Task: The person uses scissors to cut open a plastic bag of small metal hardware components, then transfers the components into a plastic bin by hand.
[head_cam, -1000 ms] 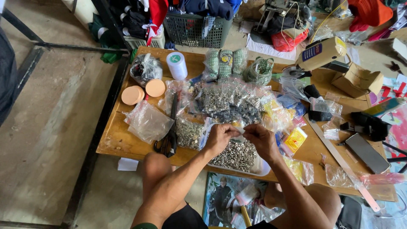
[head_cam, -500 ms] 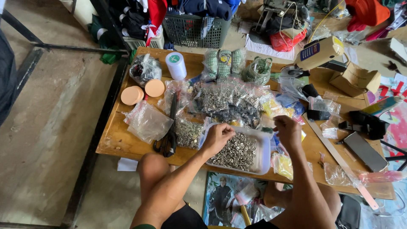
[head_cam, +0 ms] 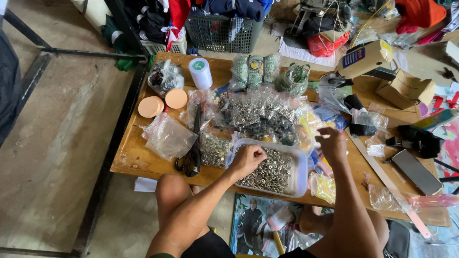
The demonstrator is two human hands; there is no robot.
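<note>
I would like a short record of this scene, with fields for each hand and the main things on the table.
surface: low wooden table
left hand: closed, resting in the white plastic tray of small metal rings
right hand: raised over small clear bags at the tray's right edge; grip unclear
left of tray: black-handled scissors, clear bag of metal pieces
far left: two round peach-coloured lids
behind: white thread spool
</note>
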